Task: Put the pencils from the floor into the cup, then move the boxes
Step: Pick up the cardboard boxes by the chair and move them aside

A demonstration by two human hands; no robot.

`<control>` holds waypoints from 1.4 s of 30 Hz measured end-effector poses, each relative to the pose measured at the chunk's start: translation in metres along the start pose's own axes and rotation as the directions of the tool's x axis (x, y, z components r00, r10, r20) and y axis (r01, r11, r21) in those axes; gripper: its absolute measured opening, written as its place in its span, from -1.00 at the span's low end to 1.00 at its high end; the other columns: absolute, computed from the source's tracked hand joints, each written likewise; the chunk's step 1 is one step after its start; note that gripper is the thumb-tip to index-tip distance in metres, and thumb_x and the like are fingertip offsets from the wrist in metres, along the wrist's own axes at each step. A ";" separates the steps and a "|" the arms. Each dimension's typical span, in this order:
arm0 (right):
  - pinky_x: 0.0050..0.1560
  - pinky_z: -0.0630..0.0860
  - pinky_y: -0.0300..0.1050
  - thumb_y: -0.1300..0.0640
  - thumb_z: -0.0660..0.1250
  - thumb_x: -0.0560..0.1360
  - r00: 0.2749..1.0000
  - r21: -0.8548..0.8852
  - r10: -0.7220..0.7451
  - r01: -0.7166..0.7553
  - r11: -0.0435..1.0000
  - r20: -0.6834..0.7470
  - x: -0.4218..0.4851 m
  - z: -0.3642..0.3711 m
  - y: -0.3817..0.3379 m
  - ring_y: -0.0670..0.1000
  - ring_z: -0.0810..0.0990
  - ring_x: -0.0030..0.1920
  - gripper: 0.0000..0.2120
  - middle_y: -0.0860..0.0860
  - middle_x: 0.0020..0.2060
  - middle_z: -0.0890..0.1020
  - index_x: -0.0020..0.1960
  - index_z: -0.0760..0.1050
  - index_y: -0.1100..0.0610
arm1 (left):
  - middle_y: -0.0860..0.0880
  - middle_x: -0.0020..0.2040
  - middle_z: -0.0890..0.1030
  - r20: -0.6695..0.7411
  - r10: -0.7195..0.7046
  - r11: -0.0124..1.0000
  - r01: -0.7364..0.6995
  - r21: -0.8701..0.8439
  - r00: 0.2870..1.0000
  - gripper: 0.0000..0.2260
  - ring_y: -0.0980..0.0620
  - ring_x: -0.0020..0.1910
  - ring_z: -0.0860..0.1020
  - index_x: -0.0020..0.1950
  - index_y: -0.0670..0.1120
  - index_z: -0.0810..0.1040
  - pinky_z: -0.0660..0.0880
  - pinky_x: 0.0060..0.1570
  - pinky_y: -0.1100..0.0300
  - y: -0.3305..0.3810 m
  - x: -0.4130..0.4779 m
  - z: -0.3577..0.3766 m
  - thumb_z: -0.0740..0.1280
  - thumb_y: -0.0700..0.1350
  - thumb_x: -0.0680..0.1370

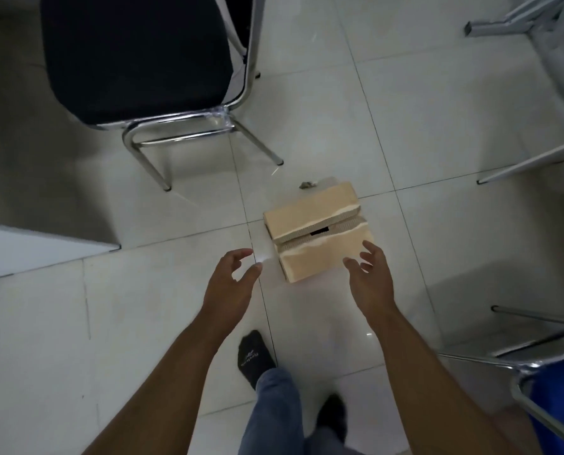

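A tan cardboard box (pixel 316 231) lies on the white tiled floor, its two top flaps nearly closed with a torn seam between them. My left hand (pixel 233 284) hovers just left of the box, fingers spread and loosely curved, holding nothing. My right hand (pixel 370 277) reaches over the box's near right corner, fingers also spread and empty. Neither hand visibly touches the box. No pencils or cup are in view.
A black-seated chrome chair (pixel 136 60) stands at the back left. A white table corner (pixel 44 247) juts in at the left. Metal table legs (pixel 530 159) cross the right side, and a blue-seated chair (pixel 553 389) sits at the lower right. A small scrap (pixel 307 184) lies behind the box.
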State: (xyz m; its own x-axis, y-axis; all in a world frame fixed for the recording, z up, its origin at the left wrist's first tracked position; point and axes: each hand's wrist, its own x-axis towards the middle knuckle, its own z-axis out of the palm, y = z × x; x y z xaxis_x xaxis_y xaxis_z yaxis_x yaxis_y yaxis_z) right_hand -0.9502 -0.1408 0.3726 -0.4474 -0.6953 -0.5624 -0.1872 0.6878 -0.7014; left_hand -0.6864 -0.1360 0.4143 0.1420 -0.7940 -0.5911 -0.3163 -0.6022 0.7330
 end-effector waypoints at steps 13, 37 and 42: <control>0.48 0.43 0.22 -0.25 0.50 0.50 0.992 -0.201 0.119 -0.108 0.974 0.039 0.160 0.011 0.032 0.24 0.38 0.55 -0.09 0.15 0.62 0.26 0.69 0.16 0.01 | -0.01 0.50 0.33 0.092 -0.024 0.970 0.001 0.241 0.995 -0.47 0.07 0.36 0.40 0.50 0.05 0.41 0.38 0.32 0.13 0.000 0.184 0.103 0.45 0.12 0.57; 0.12 0.69 0.22 -0.27 0.52 0.39 0.955 -0.364 0.194 -0.103 0.926 0.223 0.164 0.045 -0.005 0.11 0.64 0.12 -0.20 0.04 0.24 0.59 0.50 0.39 0.06 | -0.03 0.45 0.14 -0.166 -0.251 0.913 0.290 0.286 0.954 0.11 -0.26 0.39 0.33 0.54 0.22 0.16 0.46 0.30 -0.15 -0.021 0.173 0.055 0.66 0.36 0.12; 0.10 0.67 0.15 -0.29 0.51 0.37 0.941 -0.408 0.092 0.052 0.911 0.327 0.098 0.079 -0.072 0.11 0.62 0.12 -0.21 0.04 0.28 0.57 0.51 0.40 -0.03 | -0.01 0.41 0.10 -0.284 -0.250 0.910 0.325 0.258 0.926 0.21 -0.26 0.34 0.32 0.55 0.26 0.05 0.48 0.21 -0.16 -0.019 0.090 -0.022 0.69 0.31 0.06</control>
State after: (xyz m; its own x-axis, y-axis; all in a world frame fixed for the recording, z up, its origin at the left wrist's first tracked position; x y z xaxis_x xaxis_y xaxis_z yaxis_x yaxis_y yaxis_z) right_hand -0.9113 -0.2753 0.3332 -0.1525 -0.6587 -0.7368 -0.5508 0.6756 -0.4900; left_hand -0.6474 -0.1982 0.3543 0.4770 -0.6080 -0.6346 -0.4838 -0.7845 0.3879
